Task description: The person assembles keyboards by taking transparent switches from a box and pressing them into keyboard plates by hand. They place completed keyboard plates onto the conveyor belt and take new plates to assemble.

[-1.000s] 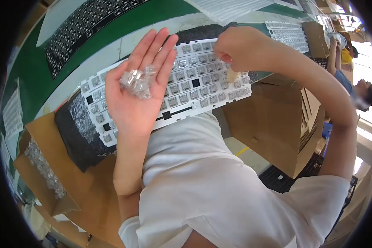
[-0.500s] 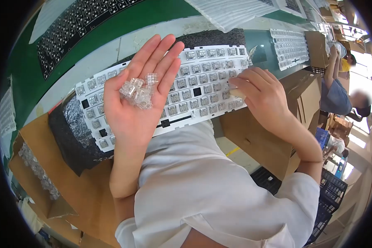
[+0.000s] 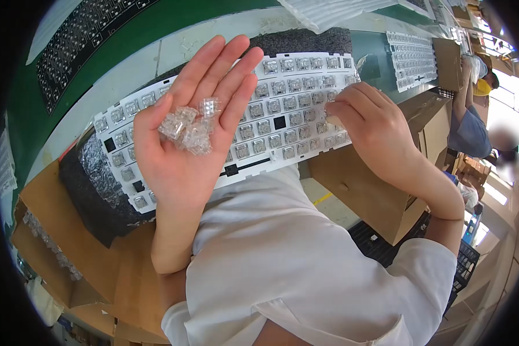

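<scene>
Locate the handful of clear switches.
In the head view, left of centre, the handful of clear switches rests on the upturned palm of the left hand, which hides part of the white keyboard plate.

No readable text; no legible signs

Ahead of me the counter's green top (image 3: 115, 57) sweeps across the upper left of the frame, with a pale strip (image 3: 248, 23) beside it. Right of centre, low down, I see light floor (image 3: 341, 214) and a yellow line (image 3: 323, 199). White light (image 3: 516, 95) glares at the far right, above black crates (image 3: 466, 264) at lower right.
</scene>
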Action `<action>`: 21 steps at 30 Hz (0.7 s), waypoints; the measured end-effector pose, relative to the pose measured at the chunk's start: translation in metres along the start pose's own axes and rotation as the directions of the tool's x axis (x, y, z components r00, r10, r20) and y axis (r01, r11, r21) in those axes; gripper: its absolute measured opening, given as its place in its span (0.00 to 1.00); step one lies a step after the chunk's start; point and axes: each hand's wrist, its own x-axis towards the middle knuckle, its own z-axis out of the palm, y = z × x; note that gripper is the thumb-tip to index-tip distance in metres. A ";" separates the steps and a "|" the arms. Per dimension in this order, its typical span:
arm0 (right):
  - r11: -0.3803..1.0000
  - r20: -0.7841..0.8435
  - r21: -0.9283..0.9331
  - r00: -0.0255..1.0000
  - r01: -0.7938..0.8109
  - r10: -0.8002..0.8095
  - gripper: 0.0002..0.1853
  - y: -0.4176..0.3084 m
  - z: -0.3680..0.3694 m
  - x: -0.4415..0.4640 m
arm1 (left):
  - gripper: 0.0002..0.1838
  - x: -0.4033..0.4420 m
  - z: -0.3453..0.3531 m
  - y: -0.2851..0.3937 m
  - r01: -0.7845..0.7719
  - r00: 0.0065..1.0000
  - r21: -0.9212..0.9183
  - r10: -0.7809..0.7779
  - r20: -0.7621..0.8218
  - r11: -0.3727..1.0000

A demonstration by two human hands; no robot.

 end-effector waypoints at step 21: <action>0.872 -0.424 0.276 0.865 0.405 -0.268 0.17 -0.022 0.001 0.091 | 0.40 0.004 0.002 0.000 0.069 0.998 0.267 -0.062 -0.033 0.961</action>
